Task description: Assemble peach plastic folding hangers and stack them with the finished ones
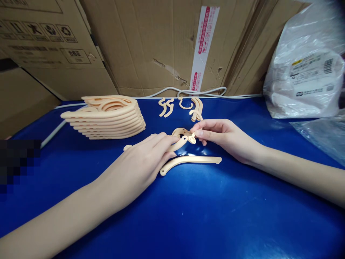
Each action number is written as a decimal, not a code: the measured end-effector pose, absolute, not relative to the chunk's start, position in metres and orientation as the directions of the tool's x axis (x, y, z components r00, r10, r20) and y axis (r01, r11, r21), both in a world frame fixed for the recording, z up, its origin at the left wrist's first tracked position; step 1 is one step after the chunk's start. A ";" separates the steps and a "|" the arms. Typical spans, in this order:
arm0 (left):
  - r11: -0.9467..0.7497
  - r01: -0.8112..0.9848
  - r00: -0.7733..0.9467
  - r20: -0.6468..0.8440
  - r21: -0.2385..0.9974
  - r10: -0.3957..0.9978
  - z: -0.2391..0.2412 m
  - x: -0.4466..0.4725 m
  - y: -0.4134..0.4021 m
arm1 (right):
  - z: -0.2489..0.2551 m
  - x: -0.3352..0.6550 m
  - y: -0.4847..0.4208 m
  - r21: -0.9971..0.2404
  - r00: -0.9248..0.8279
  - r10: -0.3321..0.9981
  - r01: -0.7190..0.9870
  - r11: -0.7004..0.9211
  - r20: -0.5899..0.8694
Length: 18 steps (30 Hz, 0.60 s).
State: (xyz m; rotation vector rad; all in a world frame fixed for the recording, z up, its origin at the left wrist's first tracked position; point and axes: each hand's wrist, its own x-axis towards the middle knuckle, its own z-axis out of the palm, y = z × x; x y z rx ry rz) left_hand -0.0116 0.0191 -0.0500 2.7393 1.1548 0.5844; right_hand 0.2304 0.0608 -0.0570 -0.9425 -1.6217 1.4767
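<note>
My left hand (147, 154) is closed on a cream plastic hanger arm (179, 144), whose rounded end with a small hole points right. Most of that arm is hidden under my fingers. Close to its end, my right hand (225, 136) pinches a small cream plastic piece with a round disc (192, 139) between thumb and fingers. A curved cream part (180, 130) with holes shows behind, between both hands; I cannot tell whether it is held. Just in front lies a loose hanger arm (192, 160), curved at its left end. A cream tip (127, 147) pokes out left of my left hand.
A stack of folded cream hangers (107, 117) stands at the left. Toward the back lie S-shaped hooks (166, 107), another hook (185, 104) and loose arms (198, 108). A white cable (161, 94), cardboard boxes (148, 46) and a labelled plastic bag (304, 72) border the blue table (215, 216).
</note>
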 end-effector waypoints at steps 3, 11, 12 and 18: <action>-0.698 0.666 0.631 0.298 0.264 0.716 -0.051 -0.012 0.019 | -0.057 0.230 0.061 -0.996 -0.453 0.891 0.042 0.072 0.045; -0.729 0.620 0.659 0.311 0.290 0.685 -0.050 -0.011 0.017 | -0.055 0.231 0.060 -0.995 -0.462 0.887 0.069 0.066 0.026; -0.738 0.616 0.665 0.319 0.277 0.675 -0.051 -0.011 0.017 | -0.055 0.231 0.060 -0.996 -0.469 0.883 0.066 0.066 0.027; -0.815 0.560 0.738 0.357 0.151 0.573 -0.056 -0.011 0.013 | -0.055 0.231 0.061 -0.989 -0.491 0.871 0.122 0.081 0.010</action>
